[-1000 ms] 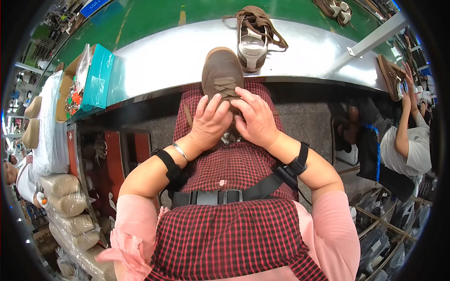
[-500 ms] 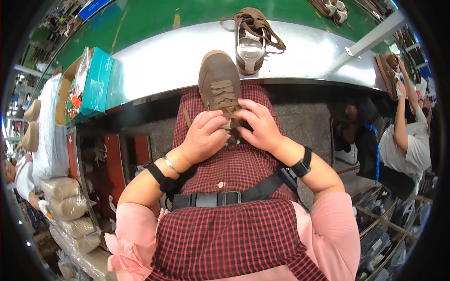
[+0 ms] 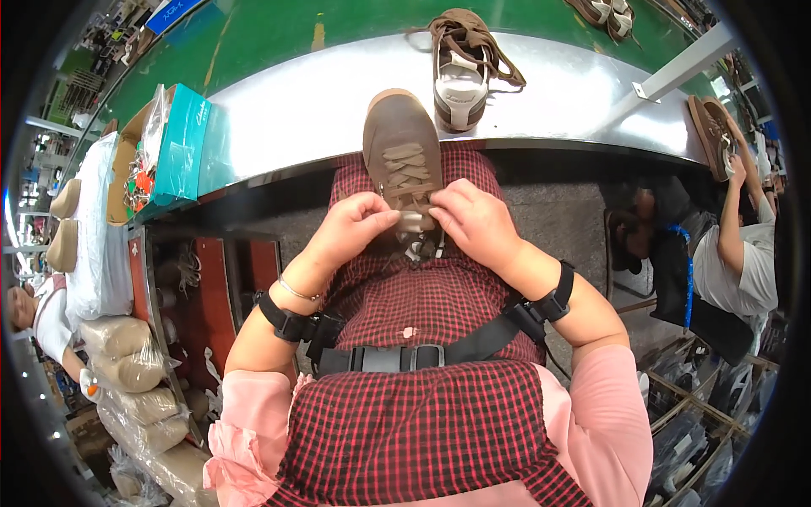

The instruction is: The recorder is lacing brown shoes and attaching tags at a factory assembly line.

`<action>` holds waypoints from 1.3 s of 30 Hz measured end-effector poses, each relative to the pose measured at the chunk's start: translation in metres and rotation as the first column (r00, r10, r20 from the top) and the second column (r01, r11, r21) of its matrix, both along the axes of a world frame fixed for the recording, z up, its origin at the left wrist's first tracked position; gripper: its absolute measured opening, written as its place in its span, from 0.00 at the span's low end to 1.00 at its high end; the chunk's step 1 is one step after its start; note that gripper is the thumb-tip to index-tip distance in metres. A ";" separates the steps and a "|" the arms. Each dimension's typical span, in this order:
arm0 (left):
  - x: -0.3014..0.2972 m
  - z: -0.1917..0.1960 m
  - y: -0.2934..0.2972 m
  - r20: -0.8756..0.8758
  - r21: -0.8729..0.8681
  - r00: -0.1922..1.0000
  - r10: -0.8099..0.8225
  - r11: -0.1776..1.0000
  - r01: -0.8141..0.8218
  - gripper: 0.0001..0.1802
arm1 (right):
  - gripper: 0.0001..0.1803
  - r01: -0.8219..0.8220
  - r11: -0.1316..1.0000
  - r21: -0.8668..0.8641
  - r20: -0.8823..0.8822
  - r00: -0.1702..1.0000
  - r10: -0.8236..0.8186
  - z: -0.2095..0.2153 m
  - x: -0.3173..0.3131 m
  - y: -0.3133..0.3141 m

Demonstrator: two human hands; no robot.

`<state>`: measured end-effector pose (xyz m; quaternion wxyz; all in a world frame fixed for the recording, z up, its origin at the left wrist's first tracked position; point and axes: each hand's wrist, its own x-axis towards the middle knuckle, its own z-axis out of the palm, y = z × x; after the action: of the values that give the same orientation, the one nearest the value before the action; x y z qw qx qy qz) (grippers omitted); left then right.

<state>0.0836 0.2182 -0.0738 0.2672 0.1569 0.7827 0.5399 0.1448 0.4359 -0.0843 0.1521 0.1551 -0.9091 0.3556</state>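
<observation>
A brown sneaker (image 3: 401, 127) rests on my lap with its toe away from me, against the bench edge. Beige laces (image 3: 405, 165) criss-cross its front. At the left of its upper eyelets my left hand (image 3: 351, 226) is closed, thumb and finger pinched on the shoelace. From the right, my right hand (image 3: 475, 221) pinches the lace close to the tongue. A pale label shows on the tongue between my fingertips. The matching sneaker (image 3: 461, 84) stands on the bench just beyond, heel toward me, its brown laces loose over the opening.
A shiny metal bench (image 3: 287, 110) runs across in front, beside a green belt (image 3: 270, 38). At left stands a teal box (image 3: 182, 144) of small colourful items, with plastic-wrapped bundles (image 3: 139, 372) below. A metal post (image 3: 684, 63) rises at right, near a co-worker (image 3: 735, 262) handling a shoe.
My hands have drawn slightly apart, uncovering the tongue and its label. Both now pinch at the upper lacing. The whole view has shifted slightly.
</observation>
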 end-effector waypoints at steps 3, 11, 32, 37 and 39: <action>-0.002 0.010 0.016 -0.031 -0.163 0.997 -0.073 0.984 0.067 0.10 | 0.07 -0.116 0.984 0.137 -0.041 0.992 0.123 0.008 -0.012 -0.008; -0.028 -0.007 -0.025 0.258 -0.017 0.958 -0.126 0.991 0.135 0.14 | 0.19 0.188 0.717 -0.671 0.566 0.755 0.331 -0.034 -0.015 0.042; 0.013 0.041 0.000 -0.790 -0.404 0.482 -0.380 0.913 0.057 0.26 | 0.11 0.014 0.987 -0.161 -0.148 0.988 -0.038 0.031 -0.036 0.021; 0.011 0.010 0.019 -0.851 -0.414 0.324 -0.413 0.908 0.071 0.05 | 0.16 -0.032 0.984 0.174 -0.299 0.951 0.083 0.020 -0.075 -0.016; 0.018 0.028 0.002 -0.687 -0.058 0.693 -0.216 0.968 0.245 0.05 | 0.18 0.033 0.948 0.316 -0.293 0.954 0.064 0.002 -0.075 -0.014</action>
<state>0.1015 0.2198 -0.0456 0.0200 0.4478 0.7891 0.4199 0.0695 0.4223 -0.0822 0.2586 0.2367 -0.9194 0.1784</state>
